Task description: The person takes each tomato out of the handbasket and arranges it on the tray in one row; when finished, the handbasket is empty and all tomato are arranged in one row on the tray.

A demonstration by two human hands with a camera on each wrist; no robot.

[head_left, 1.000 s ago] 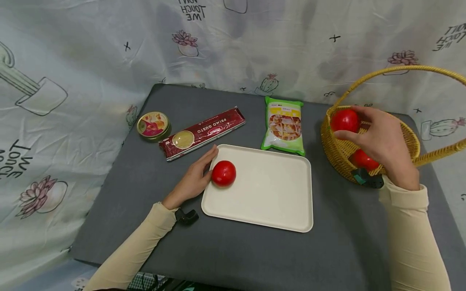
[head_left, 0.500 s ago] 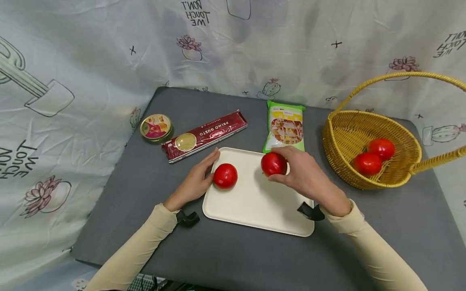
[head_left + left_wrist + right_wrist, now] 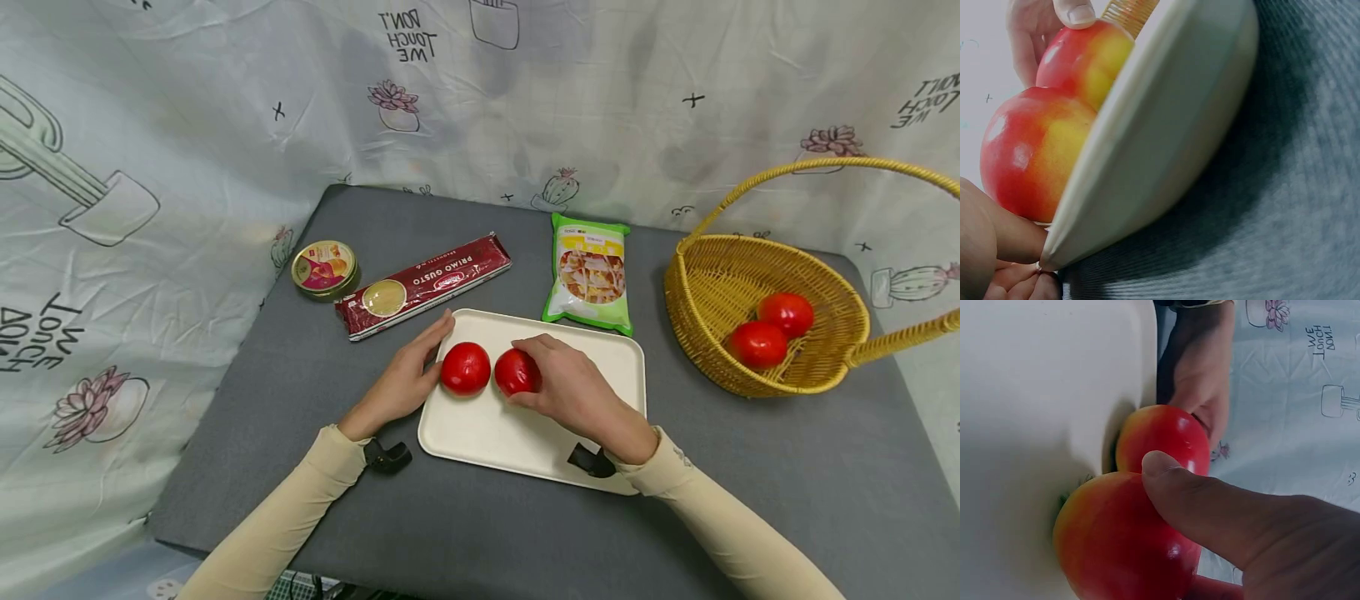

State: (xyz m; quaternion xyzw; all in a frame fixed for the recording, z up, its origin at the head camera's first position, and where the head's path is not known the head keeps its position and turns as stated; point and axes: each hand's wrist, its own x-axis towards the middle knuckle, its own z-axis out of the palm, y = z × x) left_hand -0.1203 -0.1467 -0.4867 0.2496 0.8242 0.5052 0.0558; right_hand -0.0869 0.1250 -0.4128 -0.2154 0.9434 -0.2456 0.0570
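My right hand (image 3: 573, 387) holds a red tomato (image 3: 517, 372) low over the white tray (image 3: 480, 433); whether it touches the tray is hard to tell. In the right wrist view the thumb (image 3: 1175, 487) lies on this tomato, which has yellowish lower skin and green leafy bits beneath. Just left of it, a second tomato (image 3: 465, 369) sits at the tray's left side. My left hand (image 3: 401, 379) grips the tray's left edge beside that tomato. In the left wrist view its thumb and curled fingers meet at the rim, and the two tomatoes appear side by side.
At right stands a yellow wicker basket (image 3: 690, 333) with a tall handle and two red tomatoes (image 3: 759, 344) inside. Behind the tray lie a green-and-yellow food packet (image 3: 592, 275) and a dark red spaghetti pack (image 3: 427, 286). A round tin (image 3: 324, 268) stands farther left on the grey table (image 3: 300, 467).
My right hand has carried a tomato from the basket leftward over the tray, down beside the other tomato. The left hand has kept its place at the tray's edge.
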